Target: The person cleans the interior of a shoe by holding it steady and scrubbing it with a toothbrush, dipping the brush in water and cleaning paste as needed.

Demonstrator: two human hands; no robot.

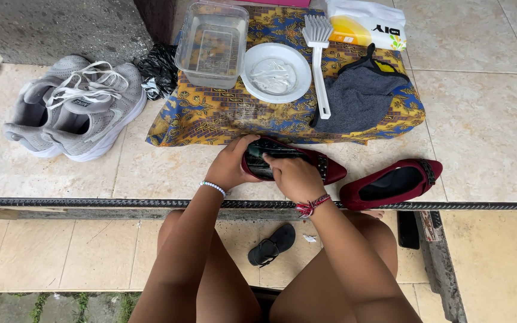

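While the left hand (230,164) grips the heel end of a red shoe (294,161), the right hand (294,176) rests on top of it, fingers curled down over the opening. Both hands are closed on this one shoe, which sits on the tile floor (163,170) just past the knees, near the middle of the view. I cannot tell if the right hand has anything tucked under it.

At 3 o'clock from the hands lies the second red shoe (393,182), on its own — no hand touches it. At 12 o'clock a patterned cloth (210,116) is spread out with the washing things on it: a clear tub (210,42) of water, a white bowl (275,73) with something pale in it, a white brush (319,54) and a grey rag (360,96). The brush and rag lie there untouched. At 10 o'clock a pair of grey sneakers (73,110) waits, laces loose.

It looks like an early stage — I see no wet marks or foam on either red shoe, so most of the cleaning seems left to do.
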